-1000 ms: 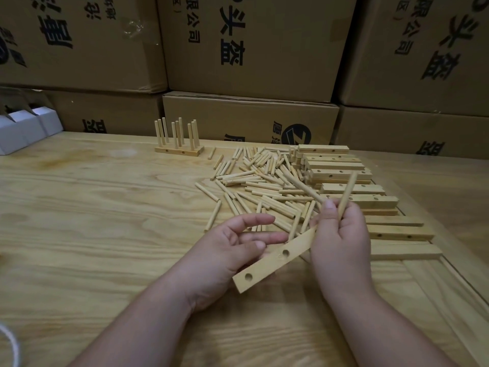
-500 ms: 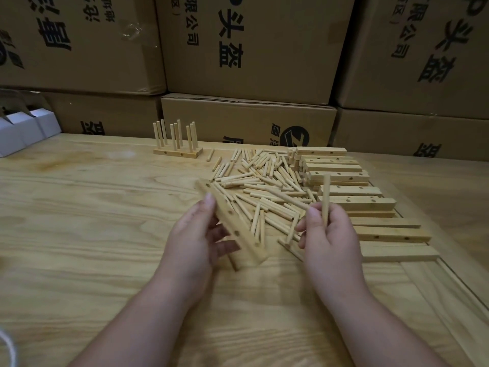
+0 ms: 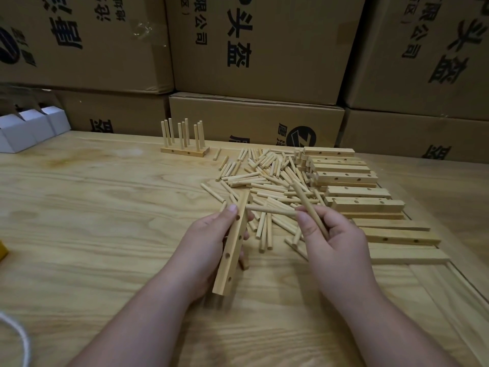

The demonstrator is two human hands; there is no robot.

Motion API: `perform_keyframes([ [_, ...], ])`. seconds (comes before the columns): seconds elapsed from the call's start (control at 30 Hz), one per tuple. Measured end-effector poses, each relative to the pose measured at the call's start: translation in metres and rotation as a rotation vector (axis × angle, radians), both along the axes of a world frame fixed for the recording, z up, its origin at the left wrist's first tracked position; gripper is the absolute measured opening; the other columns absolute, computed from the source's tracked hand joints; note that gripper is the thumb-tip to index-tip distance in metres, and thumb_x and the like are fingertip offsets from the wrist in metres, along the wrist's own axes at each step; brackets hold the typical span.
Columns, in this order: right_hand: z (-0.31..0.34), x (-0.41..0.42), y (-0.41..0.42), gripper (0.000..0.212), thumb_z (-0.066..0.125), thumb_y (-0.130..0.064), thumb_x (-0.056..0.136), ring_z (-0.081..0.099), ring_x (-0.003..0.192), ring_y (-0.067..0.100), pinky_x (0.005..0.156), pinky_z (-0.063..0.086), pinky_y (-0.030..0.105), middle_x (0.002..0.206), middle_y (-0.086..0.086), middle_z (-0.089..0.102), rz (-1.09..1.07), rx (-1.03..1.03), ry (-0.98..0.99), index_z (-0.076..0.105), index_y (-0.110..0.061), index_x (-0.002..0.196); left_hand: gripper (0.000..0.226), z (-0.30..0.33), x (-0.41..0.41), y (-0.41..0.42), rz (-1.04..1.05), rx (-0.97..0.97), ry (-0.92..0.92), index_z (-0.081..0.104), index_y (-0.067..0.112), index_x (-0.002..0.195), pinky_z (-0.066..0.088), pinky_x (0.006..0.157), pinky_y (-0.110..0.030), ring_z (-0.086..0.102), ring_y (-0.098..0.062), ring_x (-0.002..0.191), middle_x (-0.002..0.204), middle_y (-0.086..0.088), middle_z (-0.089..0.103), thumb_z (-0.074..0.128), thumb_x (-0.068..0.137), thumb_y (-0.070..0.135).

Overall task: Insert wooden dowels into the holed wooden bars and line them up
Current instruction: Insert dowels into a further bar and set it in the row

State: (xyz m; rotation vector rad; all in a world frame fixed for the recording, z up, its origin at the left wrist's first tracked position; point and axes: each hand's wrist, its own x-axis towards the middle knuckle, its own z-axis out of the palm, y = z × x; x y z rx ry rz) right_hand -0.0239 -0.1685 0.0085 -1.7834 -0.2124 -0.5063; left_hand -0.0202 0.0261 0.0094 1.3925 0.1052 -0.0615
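Two hands are busy over the table. The left hand grips a wooden bar with holes in it. The bar is held up off the table, and its long side runs from about 7 o'clock to 1 o'clock. The holes look toward the right hand. That hand pinches two sticks. One stick lies almost flat and points at 9 o'clock, with its tip right at the top part of the bar. The other stick is tucked in the fingers and points to 11 o'clock. I think the flat stick goes into a top hole next, so it must meet the bar straight on. More loose sticks lie in a pile at 12 o'clock, and spare bars are stacked at 2 o'clock. A finished bar full of sticks stands far back.
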Motion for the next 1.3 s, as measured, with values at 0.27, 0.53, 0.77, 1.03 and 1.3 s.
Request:
perform_keyframes([
  [0.27, 0.002, 0.002, -0.007, 0.013, 0.068, -0.027, 0.093, 0.063, 0.072, 0.005, 0.056, 0.049, 0.013, 0.083, -0.014, 0.069, -0.028, -0.049, 0.016, 0.072, -0.039, 0.090, 0.038, -0.002, 0.000, 0.000, 0.008, 0.011, 0.008, 0.077, 0.014, 0.103, 0.047, 0.050, -0.026, 0.056, -0.017, 0.051, 0.073, -0.003, 0.069, 0.056, 0.099, 0.045],
  [0.53, 0.005, -0.001, -0.010, 0.019, 0.070, -0.018, 0.091, 0.062, 0.075, 0.000, 0.056, 0.042, 0.005, 0.084, -0.011, 0.067, -0.012, -0.154, -0.040, 0.072, -0.037, 0.092, 0.041, -0.002, 0.000, -0.001, 0.030, 0.044, 0.006, 0.077, 0.021, 0.076, 0.046, 0.048, -0.026, 0.057, -0.016, 0.051, 0.072, -0.004, 0.070, 0.061, 0.092, 0.055],
  [0.77, 0.003, 0.004, -0.018, 0.011, 0.071, -0.021, 0.091, 0.058, 0.063, -0.001, 0.050, 0.040, 0.008, 0.079, -0.010, 0.065, -0.057, -0.203, -0.037, 0.074, -0.029, 0.097, 0.033, -0.001, -0.001, -0.002, -0.035, 0.016, -0.017, 0.080, 0.015, 0.090, 0.048, 0.046, -0.026, 0.058, -0.018, 0.049, 0.073, -0.006, 0.069, 0.062, 0.096, 0.043],
  [1.03, 0.005, 0.004, -0.019, 0.012, 0.071, -0.023, 0.090, 0.059, 0.074, -0.004, 0.059, 0.042, 0.007, 0.082, -0.012, 0.066, -0.056, -0.270, -0.026, 0.076, -0.023, 0.101, 0.037, -0.001, -0.002, -0.002, -0.009, 0.059, 0.000, 0.082, 0.023, 0.093, 0.050, 0.049, -0.026, 0.059, -0.015, 0.051, 0.072, -0.002, 0.071, 0.060, 0.094, 0.053],
  [1.3, 0.008, 0.001, -0.020, 0.009, 0.073, -0.022, 0.089, 0.062, 0.080, 0.004, 0.063, 0.046, 0.012, 0.086, -0.017, 0.066, -0.008, -0.304, -0.067, 0.076, -0.028, 0.095, 0.048, -0.002, -0.002, -0.002, 0.003, 0.090, -0.033, 0.083, 0.026, 0.088, 0.049, 0.049, -0.025, 0.060, -0.013, 0.052, 0.075, 0.000, 0.074, 0.066, 0.072, 0.068],
])
